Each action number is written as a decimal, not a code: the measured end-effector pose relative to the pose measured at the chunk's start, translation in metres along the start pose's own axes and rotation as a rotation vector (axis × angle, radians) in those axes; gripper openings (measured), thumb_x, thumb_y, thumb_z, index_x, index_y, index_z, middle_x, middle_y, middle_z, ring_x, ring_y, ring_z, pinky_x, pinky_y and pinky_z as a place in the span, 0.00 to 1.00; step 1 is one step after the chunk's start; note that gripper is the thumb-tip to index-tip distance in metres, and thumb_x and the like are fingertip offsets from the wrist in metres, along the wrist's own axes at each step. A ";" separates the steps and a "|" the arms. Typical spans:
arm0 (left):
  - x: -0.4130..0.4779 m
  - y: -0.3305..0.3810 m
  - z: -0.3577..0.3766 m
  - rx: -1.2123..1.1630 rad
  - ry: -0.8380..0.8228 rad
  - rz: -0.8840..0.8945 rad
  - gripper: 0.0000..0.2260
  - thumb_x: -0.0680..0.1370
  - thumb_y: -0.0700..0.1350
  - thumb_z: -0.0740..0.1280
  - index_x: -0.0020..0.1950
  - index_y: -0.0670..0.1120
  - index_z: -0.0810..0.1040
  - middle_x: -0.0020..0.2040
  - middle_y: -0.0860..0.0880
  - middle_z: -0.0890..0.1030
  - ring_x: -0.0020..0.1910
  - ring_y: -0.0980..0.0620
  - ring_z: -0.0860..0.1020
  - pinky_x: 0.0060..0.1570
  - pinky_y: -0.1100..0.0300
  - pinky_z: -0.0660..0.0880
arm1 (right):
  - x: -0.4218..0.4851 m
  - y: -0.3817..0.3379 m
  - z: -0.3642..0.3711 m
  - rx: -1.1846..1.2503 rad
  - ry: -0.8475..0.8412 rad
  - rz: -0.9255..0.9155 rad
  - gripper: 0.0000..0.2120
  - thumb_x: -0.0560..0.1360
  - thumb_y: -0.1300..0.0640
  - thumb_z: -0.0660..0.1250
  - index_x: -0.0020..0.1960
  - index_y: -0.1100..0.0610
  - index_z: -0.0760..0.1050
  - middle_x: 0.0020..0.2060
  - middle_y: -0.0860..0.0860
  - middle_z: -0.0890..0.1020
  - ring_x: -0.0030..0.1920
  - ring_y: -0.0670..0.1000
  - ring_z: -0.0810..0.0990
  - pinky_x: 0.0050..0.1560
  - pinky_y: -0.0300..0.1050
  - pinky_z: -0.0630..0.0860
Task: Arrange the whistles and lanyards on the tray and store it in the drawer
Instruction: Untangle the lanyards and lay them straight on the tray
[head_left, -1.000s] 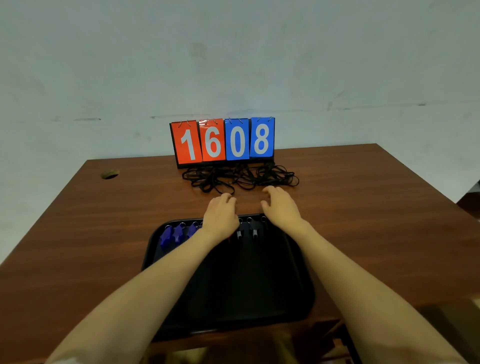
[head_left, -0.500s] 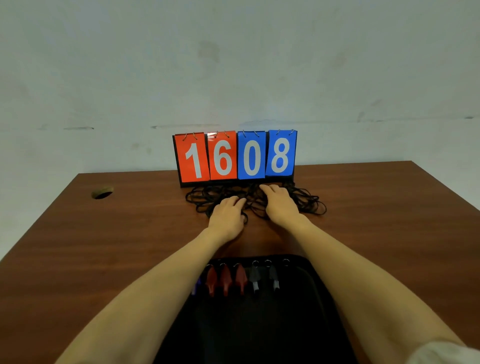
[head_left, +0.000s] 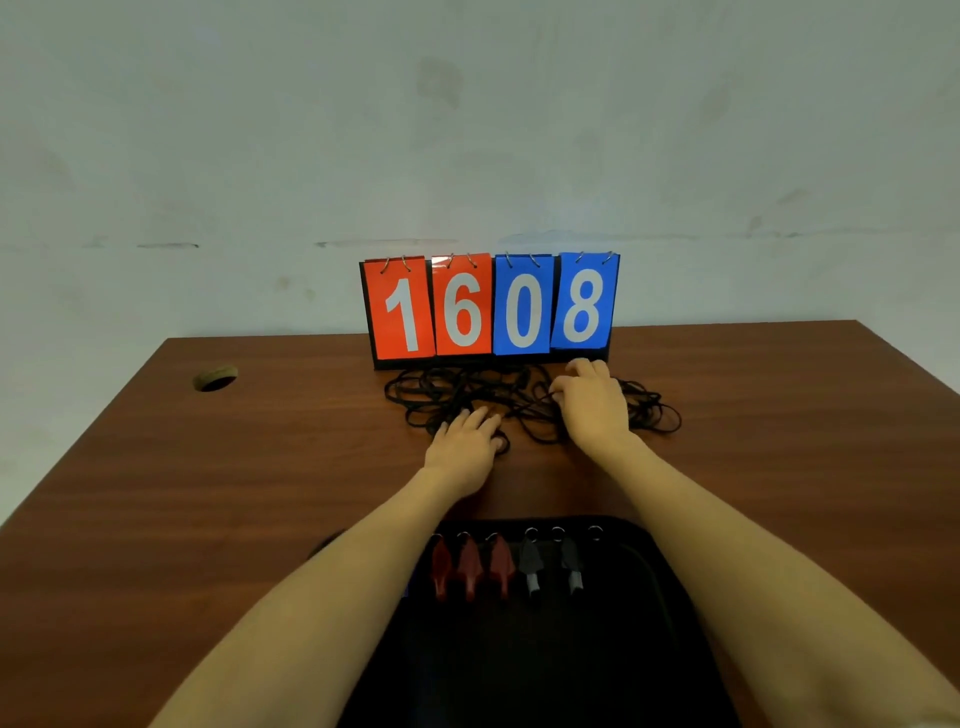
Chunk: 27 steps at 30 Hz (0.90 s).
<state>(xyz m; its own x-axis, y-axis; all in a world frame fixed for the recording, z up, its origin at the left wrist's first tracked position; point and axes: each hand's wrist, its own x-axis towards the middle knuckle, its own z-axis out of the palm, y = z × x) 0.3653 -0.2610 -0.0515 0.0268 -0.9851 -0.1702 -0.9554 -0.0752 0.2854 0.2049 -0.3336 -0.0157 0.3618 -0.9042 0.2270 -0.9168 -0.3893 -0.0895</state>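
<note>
Both hands are out over the lanyards (head_left: 519, 397), a loose black tangle on the table (head_left: 208, 493). It spreads to either side of the hands and stops just short of the scoreboard (head_left: 491, 309) beyond the fingertips.

Left hand (head_left: 462, 441): palm down on the near edge of the tangle, fingers fairly straight and a little fanned. It rests on the cords and is not closed round any. I read this as pinning the heap so it does not drag when the other hand pulls.

Right hand (head_left: 592, 405): further out, at the far side of the heap, close to the scoreboard's foot. Fingers bend down into the cords, thumb turned toward the left hand. Whether a cord is pinched I cannot tell; the loops are thin and overlap under the fingers.

Tray (head_left: 519, 670): behind the wrists, toward me, lying under and between the forearms. Whistles (head_left: 470, 566) sit in a row along its edge nearest the hands, rings pointing at the hands. Red ones are by the left forearm, dark ones toward the right. I judge the row is kept tight to that edge to leave room nearer me for the lanyards.

Stage, as I judge it: whistles placed, lanyards not yet on the tray, drawer step not begun. No drawer in view.

Risk: the cords look interlaced, so lifting one loop likely brings several along
</note>
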 end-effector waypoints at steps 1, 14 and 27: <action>-0.004 0.002 0.002 0.018 0.017 -0.007 0.21 0.84 0.48 0.48 0.77 0.48 0.54 0.78 0.49 0.52 0.77 0.46 0.49 0.75 0.49 0.49 | -0.003 -0.001 -0.006 0.004 0.028 -0.018 0.13 0.80 0.60 0.59 0.61 0.56 0.77 0.63 0.54 0.73 0.61 0.57 0.70 0.54 0.49 0.73; -0.084 0.044 -0.092 -0.314 0.391 0.045 0.25 0.78 0.51 0.64 0.73 0.46 0.63 0.73 0.45 0.64 0.69 0.47 0.66 0.69 0.51 0.64 | -0.029 -0.037 -0.176 0.729 0.205 -0.021 0.07 0.80 0.59 0.60 0.51 0.59 0.76 0.42 0.50 0.78 0.40 0.51 0.77 0.40 0.37 0.72; -0.163 0.145 -0.199 -0.998 0.436 0.304 0.15 0.80 0.45 0.62 0.67 0.45 0.70 0.51 0.49 0.78 0.35 0.56 0.75 0.40 0.67 0.74 | -0.095 -0.062 -0.311 1.324 0.173 -0.078 0.08 0.80 0.64 0.55 0.51 0.62 0.73 0.38 0.55 0.80 0.37 0.52 0.81 0.48 0.46 0.80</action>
<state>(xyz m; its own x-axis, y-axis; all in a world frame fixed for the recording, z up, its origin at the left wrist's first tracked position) 0.2809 -0.1426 0.2052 0.1199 -0.9389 0.3228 -0.2829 0.2793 0.9176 0.1750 -0.1687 0.2699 0.2895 -0.8764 0.3848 -0.0052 -0.4035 -0.9150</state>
